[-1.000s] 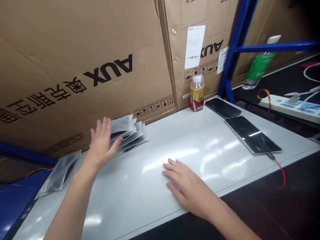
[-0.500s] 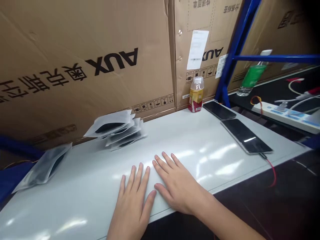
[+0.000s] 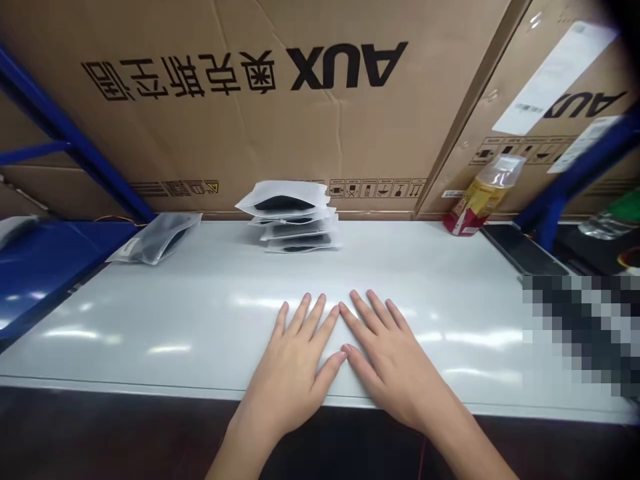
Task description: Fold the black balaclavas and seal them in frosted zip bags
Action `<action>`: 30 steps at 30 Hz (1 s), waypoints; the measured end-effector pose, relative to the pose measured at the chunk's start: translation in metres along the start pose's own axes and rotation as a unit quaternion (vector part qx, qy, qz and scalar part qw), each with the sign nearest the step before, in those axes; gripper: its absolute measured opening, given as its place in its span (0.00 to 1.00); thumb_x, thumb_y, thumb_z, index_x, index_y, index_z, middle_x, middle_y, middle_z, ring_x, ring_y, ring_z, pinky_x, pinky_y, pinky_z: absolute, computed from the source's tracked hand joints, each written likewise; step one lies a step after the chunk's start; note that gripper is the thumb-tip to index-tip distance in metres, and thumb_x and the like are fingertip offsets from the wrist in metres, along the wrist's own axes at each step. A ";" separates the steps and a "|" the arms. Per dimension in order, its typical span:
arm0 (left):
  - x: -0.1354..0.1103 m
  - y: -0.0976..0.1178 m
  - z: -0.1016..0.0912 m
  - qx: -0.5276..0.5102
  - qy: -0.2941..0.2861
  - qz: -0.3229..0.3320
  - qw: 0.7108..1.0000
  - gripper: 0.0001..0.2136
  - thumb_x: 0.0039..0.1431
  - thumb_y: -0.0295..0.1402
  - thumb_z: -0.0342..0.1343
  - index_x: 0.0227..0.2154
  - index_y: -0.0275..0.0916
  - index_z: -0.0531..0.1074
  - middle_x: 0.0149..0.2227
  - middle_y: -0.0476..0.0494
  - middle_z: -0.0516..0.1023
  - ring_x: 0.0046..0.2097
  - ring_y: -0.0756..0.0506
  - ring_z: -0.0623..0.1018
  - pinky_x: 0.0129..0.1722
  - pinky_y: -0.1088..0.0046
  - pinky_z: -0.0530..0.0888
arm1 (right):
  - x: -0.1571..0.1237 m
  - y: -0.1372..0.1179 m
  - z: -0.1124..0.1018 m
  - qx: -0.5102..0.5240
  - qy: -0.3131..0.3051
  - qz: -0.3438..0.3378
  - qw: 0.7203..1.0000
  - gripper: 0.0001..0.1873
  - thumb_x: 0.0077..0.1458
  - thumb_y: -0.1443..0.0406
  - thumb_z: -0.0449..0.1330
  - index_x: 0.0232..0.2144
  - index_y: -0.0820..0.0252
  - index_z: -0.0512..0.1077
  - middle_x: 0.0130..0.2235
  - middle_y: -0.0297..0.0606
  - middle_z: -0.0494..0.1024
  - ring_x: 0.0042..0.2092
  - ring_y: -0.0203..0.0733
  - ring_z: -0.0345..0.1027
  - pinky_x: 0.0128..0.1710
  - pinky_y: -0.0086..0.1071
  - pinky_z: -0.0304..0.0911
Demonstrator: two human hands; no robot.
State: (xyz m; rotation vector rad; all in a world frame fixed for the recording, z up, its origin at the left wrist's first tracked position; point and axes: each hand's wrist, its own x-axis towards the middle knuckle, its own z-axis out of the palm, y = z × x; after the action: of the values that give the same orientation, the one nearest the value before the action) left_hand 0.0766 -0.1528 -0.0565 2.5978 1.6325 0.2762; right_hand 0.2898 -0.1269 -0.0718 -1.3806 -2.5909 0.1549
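Note:
My left hand lies flat on the glossy white tabletop, fingers spread. Beside it, my right hand rests palm down in the same way. The index fingertips and thumb tips of the two hands come close to or touch each other; neither hand holds anything. Beyond them, at the back of the table, is a stack of several frosted plastic pouches with something dark inside. Another frosted pouch with dark contents lies apart at the back left.
Large cardboard boxes stand behind the table. At the back right are a drink bottle with a red and yellow label and a dark phone. Blue rack posts rise at both sides. A pixelated patch hides part of the right side.
The camera view has turned left and levelled, so the pouches appear further right and the phones sit at the edge. My left hand's fingertips are nearer my right hand's. Both stay flat.

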 end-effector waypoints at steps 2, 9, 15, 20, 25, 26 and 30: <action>-0.001 -0.001 0.000 -0.010 0.007 -0.004 1.000 0.31 0.76 0.47 0.46 0.76 0.48 0.47 0.77 0.43 0.51 0.76 0.32 0.54 0.71 0.38 0.59 | 0.001 0.000 0.001 -0.004 0.003 -0.001 1.000 0.32 0.75 0.53 0.45 0.76 0.49 0.49 0.77 0.37 0.45 0.77 0.59 0.39 0.73 0.61 0.48; 0.027 -0.061 -0.058 -0.030 0.087 -0.022 0.996 0.20 0.75 0.44 0.49 0.63 0.48 0.73 0.62 0.46 0.79 0.62 0.40 0.79 0.61 0.61 0.75 | 0.003 0.000 -0.001 0.025 -0.007 0.022 0.999 0.31 0.74 0.51 0.46 0.75 0.45 0.53 0.77 0.33 0.49 0.77 0.57 0.41 0.73 0.61 0.49; 0.097 -0.140 -0.131 0.167 0.159 -0.033 0.973 0.33 0.69 0.41 0.55 0.74 0.43 0.56 0.75 0.35 0.56 0.75 0.29 0.57 0.66 0.45 0.65 | 0.003 0.001 -0.006 0.076 0.001 0.034 0.997 0.31 0.72 0.52 0.51 0.74 0.44 0.56 0.76 0.32 0.51 0.77 0.56 0.42 0.74 0.59 0.46; 0.132 -0.174 -0.127 0.143 0.091 -0.019 0.985 0.35 0.66 0.46 0.59 0.73 0.50 0.57 0.75 0.37 0.58 0.73 0.28 0.61 0.66 0.44 0.65 | 0.002 0.002 -0.007 0.106 0.007 0.040 0.994 0.31 0.71 0.52 0.53 0.73 0.43 0.58 0.76 0.33 0.52 0.77 0.56 0.42 0.74 0.58 0.45; 0.144 -0.175 -0.108 0.128 0.150 -0.012 0.980 0.26 0.73 0.43 0.49 0.71 0.46 0.63 0.70 0.42 0.68 0.67 0.38 0.72 0.63 0.60 0.73 | 0.002 0.004 -0.008 0.117 0.011 0.037 0.992 0.31 0.71 0.51 0.53 0.73 0.44 0.59 0.76 0.34 0.54 0.76 0.57 0.43 0.73 0.61 0.47; 0.143 -0.175 -0.108 0.128 0.170 -0.012 0.977 0.23 0.74 0.40 0.47 0.69 0.45 0.66 0.68 0.43 0.71 0.66 0.41 0.74 0.62 0.63 0.73 | 0.002 0.004 -0.009 0.117 0.010 0.037 0.992 0.31 0.71 0.51 0.53 0.72 0.44 0.60 0.76 0.34 0.54 0.76 0.58 0.43 0.73 0.61 0.47; 0.118 -0.166 -0.122 0.145 0.256 -0.042 0.955 0.20 0.76 0.33 0.43 0.60 0.46 0.76 0.59 0.46 0.82 0.59 0.41 0.80 0.57 0.63 0.75 | 0.002 0.003 -0.012 0.116 0.006 0.037 0.993 0.31 0.71 0.51 0.53 0.72 0.44 0.60 0.75 0.33 0.55 0.76 0.57 0.44 0.73 0.61 0.49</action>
State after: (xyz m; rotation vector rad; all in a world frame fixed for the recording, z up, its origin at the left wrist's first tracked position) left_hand -0.0432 0.0201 0.0529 2.8190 2.0739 0.8247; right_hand 0.2937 -0.1231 -0.0609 -1.3874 -2.4214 0.4435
